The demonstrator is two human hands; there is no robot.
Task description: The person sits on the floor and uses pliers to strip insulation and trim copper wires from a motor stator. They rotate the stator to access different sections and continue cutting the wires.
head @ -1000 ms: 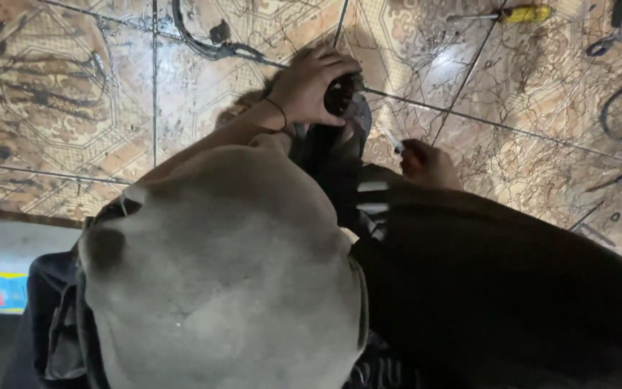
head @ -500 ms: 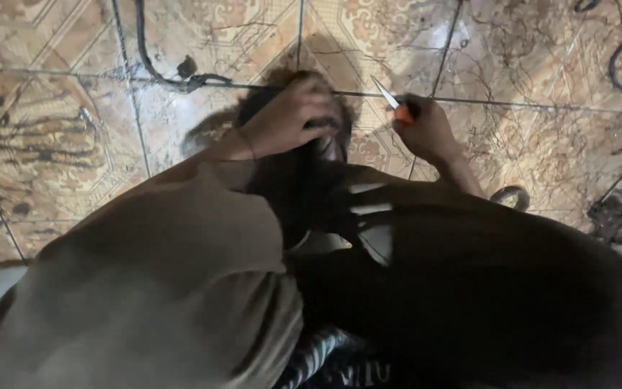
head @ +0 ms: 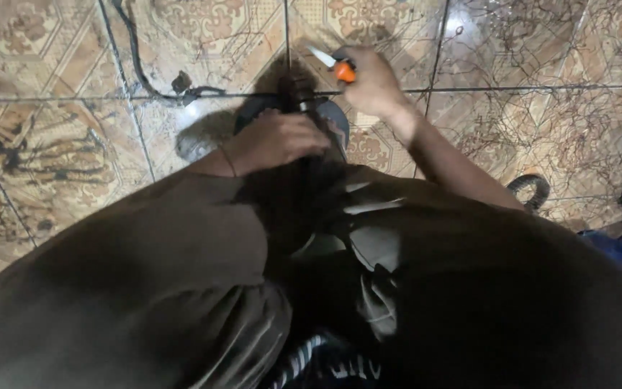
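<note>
- Head view: left hand (head: 276, 138) clamped on a dark round device (head: 329, 119) on the tiled floor (head: 52, 130).
- Right hand (head: 372, 81) gripping an orange-handled tool (head: 334, 63), tip up-left.

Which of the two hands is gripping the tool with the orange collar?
The right hand, raised over the tiled floor, holds the orange-collared tool with its pale tip pointing up-left. The left hand instead rests on the dark round object between the knees.

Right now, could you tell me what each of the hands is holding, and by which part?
The right hand grips a small tool by its orange handle. The left hand clasps the top of a dark round object.
</note>
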